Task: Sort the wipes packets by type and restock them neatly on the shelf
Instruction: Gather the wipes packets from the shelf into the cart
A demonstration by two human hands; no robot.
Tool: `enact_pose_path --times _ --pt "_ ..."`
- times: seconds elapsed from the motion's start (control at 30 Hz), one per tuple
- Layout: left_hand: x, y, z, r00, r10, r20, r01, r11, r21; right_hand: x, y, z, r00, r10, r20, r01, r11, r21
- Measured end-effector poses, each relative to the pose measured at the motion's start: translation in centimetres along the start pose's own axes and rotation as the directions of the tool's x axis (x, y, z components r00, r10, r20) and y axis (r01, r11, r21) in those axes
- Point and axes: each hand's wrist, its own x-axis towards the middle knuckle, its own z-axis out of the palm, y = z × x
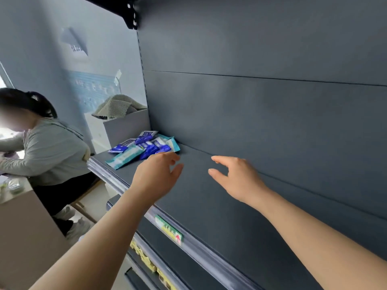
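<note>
A loose heap of wipes packets point(144, 146) lies at the far left end of the dark grey shelf point(209, 206). Some packets are dark blue point(154, 149), others pale teal and white point(125, 156), mixed together. My left hand point(156, 176) hovers just right of the heap, fingers relaxed and empty, fingertips close to the nearest blue packet. My right hand point(234, 176) is held above the bare shelf further right, thumb and fingers spread, holding nothing.
The shelf's front rail point(188, 245) carries a green price label point(168, 228). Lower shelves with yellow tags point(144, 258) sit below. A seated person in a grey top point(48, 151) is at the left, beside a beige counter point(23, 227). A folded cloth point(117, 106) rests on a grey box.
</note>
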Motion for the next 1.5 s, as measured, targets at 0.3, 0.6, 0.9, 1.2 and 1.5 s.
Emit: enact_pose_path --times 0.3,0.6,0.9,1.2,1.5 --pt "10.3 -12.9 2.0 0.996 -0.087 0.038 0.083 0.993 0.082 12.7 -4.2 7.2 1.0 0.012 0.024 -0.012 1.0 -0.011" --pt "18.2 -24.6 3.4 0.922 -0.127 0.365 0.041 0.971 0.235 23.9 -6.8 17.1 0.967 0.254 0.007 -0.254 0.967 0.022" --pt "20.9 -27.9 4.7 0.88 -0.057 0.471 0.032 0.998 0.061 27.5 -6.3 21.4 0.853 0.522 0.022 -0.517 0.838 0.175" --pt "22.2 -27.8 4.8 0.889 -0.005 0.457 0.041 0.997 -0.07 27.2 -5.1 19.7 0.804 0.593 -0.031 -0.582 0.798 0.157" --pt "24.4 -28.1 4.8 0.922 -0.103 0.373 0.187 0.963 -0.196 27.0 -7.0 20.8 0.813 0.565 0.137 -0.582 0.792 0.185"
